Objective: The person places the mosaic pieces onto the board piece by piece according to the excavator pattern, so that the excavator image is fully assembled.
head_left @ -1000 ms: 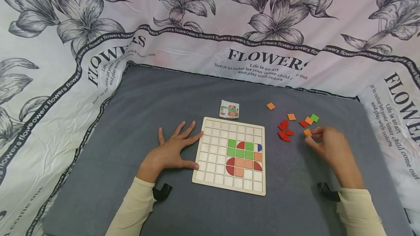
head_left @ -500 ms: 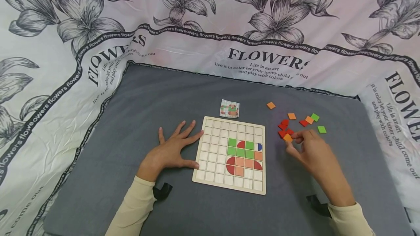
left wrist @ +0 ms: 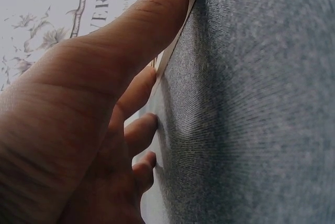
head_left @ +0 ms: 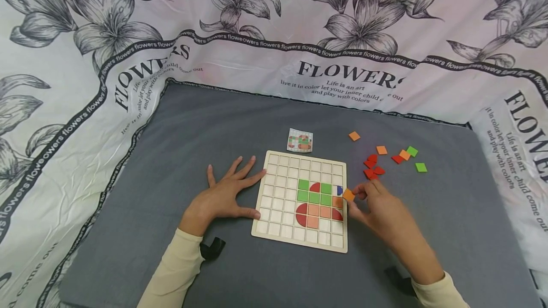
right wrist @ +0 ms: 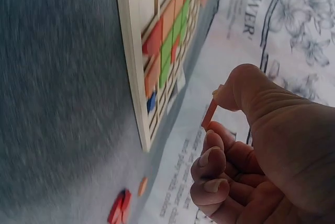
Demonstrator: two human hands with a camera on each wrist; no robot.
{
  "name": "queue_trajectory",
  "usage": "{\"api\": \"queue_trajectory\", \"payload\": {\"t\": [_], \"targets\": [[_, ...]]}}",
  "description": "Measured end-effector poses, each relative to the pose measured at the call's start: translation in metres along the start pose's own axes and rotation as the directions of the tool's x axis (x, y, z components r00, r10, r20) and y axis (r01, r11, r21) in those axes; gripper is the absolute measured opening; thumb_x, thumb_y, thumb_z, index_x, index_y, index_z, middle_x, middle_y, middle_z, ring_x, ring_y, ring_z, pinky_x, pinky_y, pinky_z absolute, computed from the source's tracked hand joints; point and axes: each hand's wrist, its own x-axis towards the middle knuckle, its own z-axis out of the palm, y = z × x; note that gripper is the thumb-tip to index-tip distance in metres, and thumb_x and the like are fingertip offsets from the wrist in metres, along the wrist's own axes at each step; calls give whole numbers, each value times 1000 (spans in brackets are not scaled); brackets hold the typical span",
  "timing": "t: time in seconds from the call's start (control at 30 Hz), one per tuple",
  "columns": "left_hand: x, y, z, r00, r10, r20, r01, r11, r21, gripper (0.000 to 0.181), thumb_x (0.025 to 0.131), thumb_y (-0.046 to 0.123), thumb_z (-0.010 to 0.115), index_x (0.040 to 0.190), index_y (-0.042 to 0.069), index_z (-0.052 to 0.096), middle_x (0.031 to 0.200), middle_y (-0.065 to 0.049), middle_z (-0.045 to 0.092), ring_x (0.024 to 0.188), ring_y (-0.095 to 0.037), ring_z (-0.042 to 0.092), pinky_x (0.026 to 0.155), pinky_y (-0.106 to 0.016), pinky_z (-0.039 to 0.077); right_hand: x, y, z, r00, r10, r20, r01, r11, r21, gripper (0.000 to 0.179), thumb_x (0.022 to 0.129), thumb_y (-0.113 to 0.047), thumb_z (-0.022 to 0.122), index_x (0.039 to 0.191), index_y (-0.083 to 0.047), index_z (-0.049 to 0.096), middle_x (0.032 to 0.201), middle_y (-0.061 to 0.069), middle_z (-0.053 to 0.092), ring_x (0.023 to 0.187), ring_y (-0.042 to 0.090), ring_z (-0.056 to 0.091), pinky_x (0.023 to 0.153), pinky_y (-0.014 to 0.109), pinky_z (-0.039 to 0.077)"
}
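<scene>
A wooden grid board (head_left: 280, 194) lies on the grey table, with green, orange, red and blue pieces set in cells on its right half. My left hand (head_left: 224, 196) is spread flat at the board's left edge, thumb and index fingertip right at the rim. In the left wrist view the thumb (left wrist: 152, 12) lies against that edge. My right hand (head_left: 383, 210) pinches an orange square tile (head_left: 348, 195) between thumb and fingers, over the board's right rim. In the right wrist view that tile (right wrist: 210, 113) shows edge-on, off the table.
Loose red pieces (head_left: 372, 166), orange squares (head_left: 381, 150) and green squares (head_left: 421, 168) lie on the table to the right. A small printed pattern card (head_left: 300, 140) lies behind the board. A flower-printed cloth (head_left: 239, 65) rises along the table's back edge.
My right hand has carried the orange tile leftward from the loose pieces to the board's right edge, uncovering a green square on the table. The left hand has stayed put.
</scene>
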Motion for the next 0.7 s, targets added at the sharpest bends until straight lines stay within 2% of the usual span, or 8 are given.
{"api": "queue_trajectory", "payload": {"t": [0.13,0.37,0.5,0.7], "targets": [[0,0,0,1000,-1,-1,1,1000,2,110,77,64,88,167,33,34,178,-1,12,164,-36,0,109,-87,-15,-4,-9,7,999,-31,39,31,999,13,29,83,-16,85,102,-4,68,93,4,61,64,8,52,51,25,45],[-1,1,0,1000,0,-1,0,1000,-2,110,76,65,88,167,34,34,178,-1,12,164,-36,0,108,-87,-15,-13,-18,21,990,-133,47,132,991,15,29,81,-17,86,99,-6,67,92,1,60,65,3,52,52,20,45],[0,0,0,1000,-3,1,3,1000,7,110,76,66,88,167,35,34,178,0,12,165,-35,-1,109,-86,-15,-17,-21,27,985,-164,60,163,987,16,28,81,-19,87,98,-7,67,90,-1,58,63,1,47,52,19,44],[0,0,0,1000,-5,-1,5,1000,12,110,76,66,88,167,35,34,178,0,12,165,-35,0,109,-86,-15,-21,-26,32,976,-203,81,204,979,-5,29,81,-20,87,100,-8,69,93,-3,59,68,1,51,55,21,48]]}}
